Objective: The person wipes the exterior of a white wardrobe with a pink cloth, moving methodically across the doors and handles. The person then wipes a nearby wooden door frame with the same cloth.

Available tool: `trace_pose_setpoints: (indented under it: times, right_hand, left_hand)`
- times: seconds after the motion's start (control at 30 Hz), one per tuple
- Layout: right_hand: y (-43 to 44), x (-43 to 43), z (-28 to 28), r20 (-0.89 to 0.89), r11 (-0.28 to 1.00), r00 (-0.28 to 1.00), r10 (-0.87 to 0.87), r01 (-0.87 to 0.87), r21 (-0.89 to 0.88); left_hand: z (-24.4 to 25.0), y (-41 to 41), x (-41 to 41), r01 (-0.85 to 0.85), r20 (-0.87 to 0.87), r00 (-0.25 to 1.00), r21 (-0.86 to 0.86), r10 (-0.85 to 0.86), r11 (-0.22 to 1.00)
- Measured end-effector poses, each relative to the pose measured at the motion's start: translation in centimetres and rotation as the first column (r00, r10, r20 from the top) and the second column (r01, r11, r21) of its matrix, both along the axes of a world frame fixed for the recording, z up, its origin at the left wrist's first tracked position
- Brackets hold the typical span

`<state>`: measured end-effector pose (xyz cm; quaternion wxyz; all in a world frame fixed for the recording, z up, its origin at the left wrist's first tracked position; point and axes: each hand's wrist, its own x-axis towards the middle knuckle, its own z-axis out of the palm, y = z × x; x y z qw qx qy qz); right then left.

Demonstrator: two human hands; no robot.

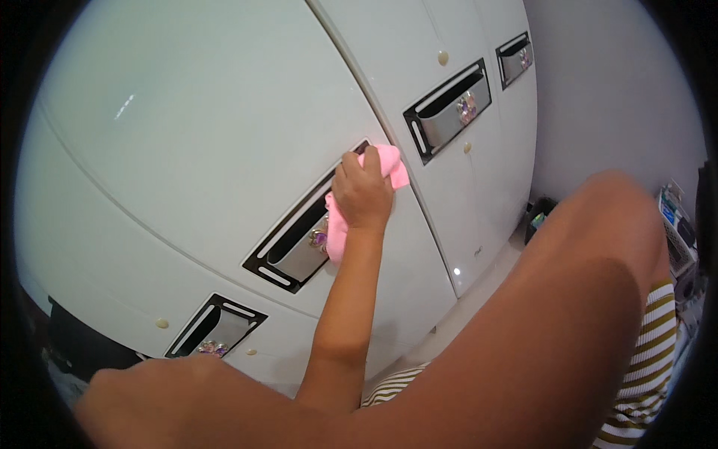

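Observation:
My left hand (363, 193) is shut on a bunched pink cloth (384, 160). It presses the cloth to a recessed metal handle (297, 261) on a glossy white cabinet door (224, 112). Part of the cloth hangs below the palm, beside a flower-shaped jewelled ornament (318, 238) on the handle. Across the bottom, very near the camera, lies a bare limb (505, 331), apparently my bent right arm. Its blurred end at lower left seems to be my right hand (151, 398). The fingers there cannot be made out.
More recessed handles with ornaments sit at lower left (221, 331) and upper right (454, 112). A narrow door gap (359, 73) runs beside the cloth. On the floor at right are a dark bin (541, 213) and a white basket (679, 241). Striped fabric (645, 337) shows near the limb.

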<state>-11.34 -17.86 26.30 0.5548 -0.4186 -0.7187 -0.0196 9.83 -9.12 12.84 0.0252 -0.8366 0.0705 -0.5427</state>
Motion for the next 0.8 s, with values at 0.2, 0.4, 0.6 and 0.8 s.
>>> trace_pose_setpoints:
  times: [0.2, 0.4, 0.6, 0.8]
  right_hand:
    - [-3.2, 0.0, 2.1, 0.197, 0.990, 0.980, -0.025, 0.052, -0.132]
    - [-6.1, 2.1, 3.7, 0.554, 0.864, 0.761, -0.337, 0.484, -0.140]
    - [-3.2, 16.6, -5.2, 0.474, 0.636, 0.545, -0.692, 0.771, 0.043]
    - [-5.0, 20.6, -12.7, 0.378, 0.639, 0.548, -0.746, 0.748, 0.179]
  left_hand:
    - [0.1, 0.0, 0.1, -0.018, 0.021, 1.000, 0.035, 0.017, 0.999]
    - [0.8, -0.6, -0.9, -0.080, -0.054, 0.995, 0.005, 0.080, 0.997]
    - [1.3, -0.3, -1.5, 0.264, -0.179, 0.936, -0.212, -0.303, 0.941]
    - [2.2, -0.3, -2.3, -0.006, -0.385, 0.922, -0.100, -0.033, 0.995]
